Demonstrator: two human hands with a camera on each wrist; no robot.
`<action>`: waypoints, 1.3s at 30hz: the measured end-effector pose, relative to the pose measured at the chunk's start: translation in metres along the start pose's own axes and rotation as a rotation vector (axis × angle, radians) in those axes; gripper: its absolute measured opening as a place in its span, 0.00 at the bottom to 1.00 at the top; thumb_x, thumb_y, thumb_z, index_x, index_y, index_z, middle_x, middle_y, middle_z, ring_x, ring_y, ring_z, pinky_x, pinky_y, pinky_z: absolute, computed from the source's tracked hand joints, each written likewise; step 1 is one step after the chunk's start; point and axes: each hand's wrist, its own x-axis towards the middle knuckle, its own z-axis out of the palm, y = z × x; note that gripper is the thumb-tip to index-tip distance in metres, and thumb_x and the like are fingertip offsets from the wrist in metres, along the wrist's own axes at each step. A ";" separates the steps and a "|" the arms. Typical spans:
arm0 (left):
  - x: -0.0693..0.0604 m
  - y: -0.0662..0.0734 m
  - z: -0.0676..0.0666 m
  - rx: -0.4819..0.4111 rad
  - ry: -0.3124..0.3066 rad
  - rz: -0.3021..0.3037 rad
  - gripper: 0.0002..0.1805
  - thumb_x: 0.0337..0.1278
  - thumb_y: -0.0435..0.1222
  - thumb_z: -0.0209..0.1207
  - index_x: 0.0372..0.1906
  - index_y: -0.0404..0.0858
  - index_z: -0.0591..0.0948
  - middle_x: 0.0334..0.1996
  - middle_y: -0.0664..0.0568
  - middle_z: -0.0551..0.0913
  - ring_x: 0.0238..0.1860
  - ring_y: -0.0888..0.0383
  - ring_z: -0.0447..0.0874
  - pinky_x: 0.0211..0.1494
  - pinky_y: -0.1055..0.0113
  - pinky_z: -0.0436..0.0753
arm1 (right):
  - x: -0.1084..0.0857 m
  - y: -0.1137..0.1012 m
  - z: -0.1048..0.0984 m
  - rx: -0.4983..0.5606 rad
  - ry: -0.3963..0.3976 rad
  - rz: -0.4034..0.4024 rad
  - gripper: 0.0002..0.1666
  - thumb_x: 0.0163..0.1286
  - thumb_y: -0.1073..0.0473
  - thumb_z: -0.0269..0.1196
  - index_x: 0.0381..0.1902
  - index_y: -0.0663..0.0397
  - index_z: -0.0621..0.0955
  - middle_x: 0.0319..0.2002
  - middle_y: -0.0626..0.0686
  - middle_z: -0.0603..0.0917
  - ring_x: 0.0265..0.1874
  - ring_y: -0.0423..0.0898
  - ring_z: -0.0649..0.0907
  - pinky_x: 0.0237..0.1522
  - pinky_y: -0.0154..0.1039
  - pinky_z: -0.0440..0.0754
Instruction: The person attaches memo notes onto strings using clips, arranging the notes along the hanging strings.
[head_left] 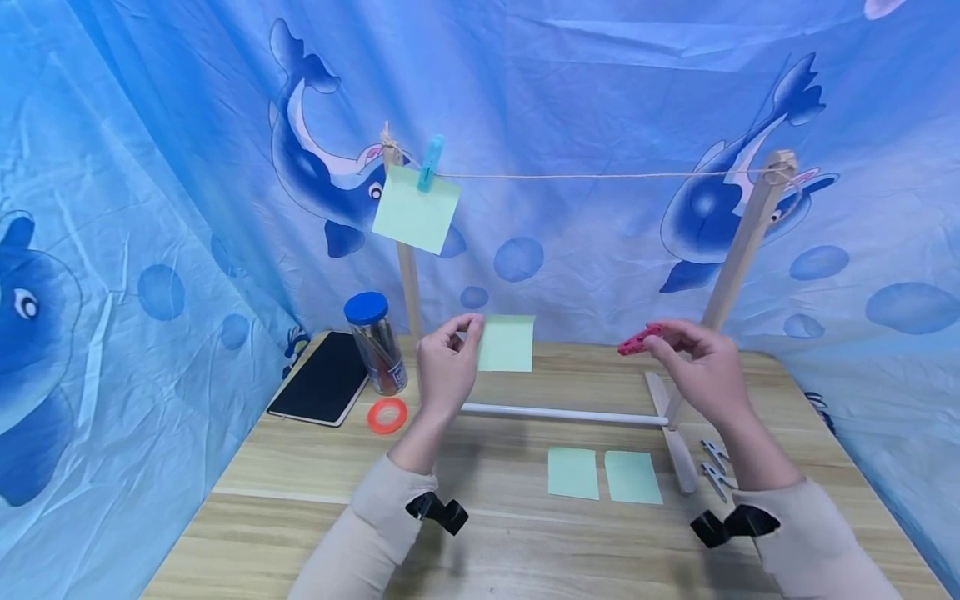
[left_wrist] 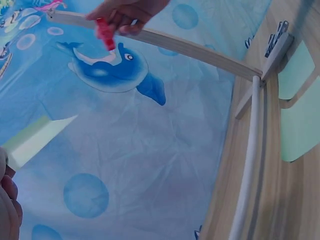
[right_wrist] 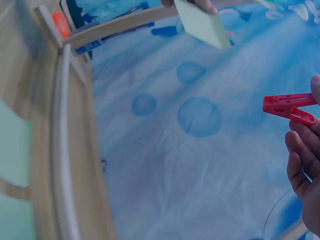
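Note:
My left hand (head_left: 450, 360) pinches a pale green paper square (head_left: 507, 343) by its left edge, in front of the left post. In the right wrist view that paper (right_wrist: 202, 22) is seen at a slant. Between thumb and fingers of my right hand (head_left: 701, 367) is a red clothespin (head_left: 637, 340), its nose pointing left; the right wrist view shows the clothespin (right_wrist: 287, 106) close up. Above, a string (head_left: 570, 176) runs between two wooden posts. Near its left end a blue clothespin (head_left: 430, 165) holds another green paper (head_left: 417, 210) on the string.
Two green papers (head_left: 573, 473) lie on the table (head_left: 300, 517), with grey clothespins (head_left: 717, 467) to their right. A white rod (head_left: 562, 413) joins the posts low down. At left are a black notebook (head_left: 321, 379), a blue-lidded jar (head_left: 378, 346) and an orange tape roll (head_left: 387, 415).

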 end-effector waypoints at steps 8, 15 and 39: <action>0.013 0.013 0.004 -0.029 -0.014 0.061 0.15 0.70 0.45 0.62 0.41 0.37 0.89 0.27 0.53 0.86 0.17 0.61 0.70 0.20 0.70 0.69 | 0.039 -0.031 0.009 0.040 -0.035 -0.211 0.13 0.59 0.79 0.68 0.42 0.67 0.87 0.28 0.41 0.86 0.26 0.35 0.80 0.31 0.27 0.73; 0.021 0.027 0.009 -0.075 -0.025 0.086 0.13 0.69 0.40 0.63 0.38 0.34 0.89 0.19 0.51 0.81 0.18 0.60 0.69 0.21 0.72 0.68 | 0.066 -0.058 0.012 0.075 -0.059 -0.307 0.09 0.66 0.70 0.68 0.43 0.68 0.87 0.32 0.40 0.87 0.29 0.35 0.83 0.35 0.27 0.77; 0.070 0.095 -0.011 -0.132 -0.045 0.228 0.15 0.71 0.40 0.61 0.41 0.31 0.89 0.25 0.47 0.86 0.19 0.59 0.75 0.21 0.73 0.72 | 0.142 -0.140 0.016 -0.113 -0.044 -0.571 0.07 0.69 0.67 0.67 0.38 0.68 0.88 0.31 0.56 0.87 0.27 0.33 0.79 0.32 0.26 0.76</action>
